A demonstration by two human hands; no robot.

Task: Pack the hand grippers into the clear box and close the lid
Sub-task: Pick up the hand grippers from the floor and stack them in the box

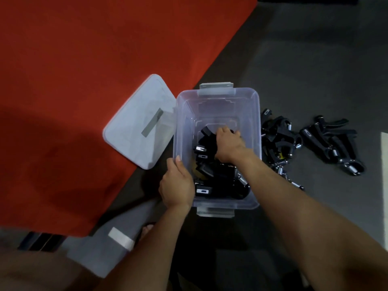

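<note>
Both forearms fill the bottom of my view, reaching over a dark grey floor (315, 59). My left hand (177, 184) is clamped on the near left rim of the clear box (218, 95), thumb hooked over the edge. My right hand (228, 144) is down inside the box with its fingers curled around a black hand gripper (206, 133), on top of several more already lying at the bottom. The box stands open on the grey floor, grey latches at its near and far ends. Its lid (139, 122) lies flat just left of it, resting on a broad red mat (94, 59) that covers the left half of the scene. A loose pile of hand grippers (279, 139) sits on the floor right of the box, with a few more (333, 143) farther out.
</note>
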